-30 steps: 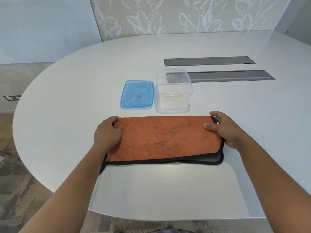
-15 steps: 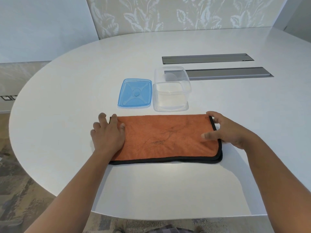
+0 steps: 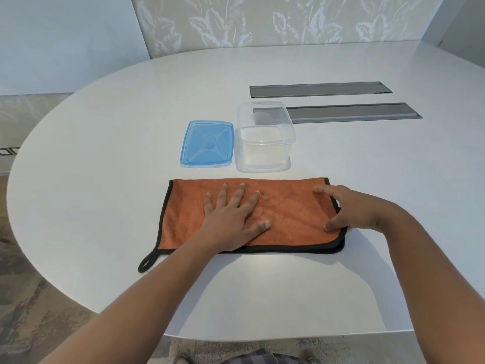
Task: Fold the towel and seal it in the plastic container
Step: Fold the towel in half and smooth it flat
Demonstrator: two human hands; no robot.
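Observation:
An orange towel (image 3: 286, 206) with black edging lies folded in half on the white table, its black hanging loop (image 3: 147, 262) sticking out at the near left corner. My left hand (image 3: 233, 216) rests flat on the towel's middle, fingers spread. My right hand (image 3: 349, 208) sits at the towel's right edge, thumb and fingers curled over the hem. Just behind the towel stands the clear plastic container (image 3: 263, 137), open and empty, with its blue lid (image 3: 207, 144) lying flat to its left.
The white oval table (image 3: 105, 179) curves away on the left and ends close to my body. Two grey cable slots (image 3: 320, 89) are set into the top behind the container. Patterned wall panels stand beyond the far edge.
My left hand has slid from the towel's left edge to its middle, uncovering the left hem and the loop. My right hand has stayed at the right edge.

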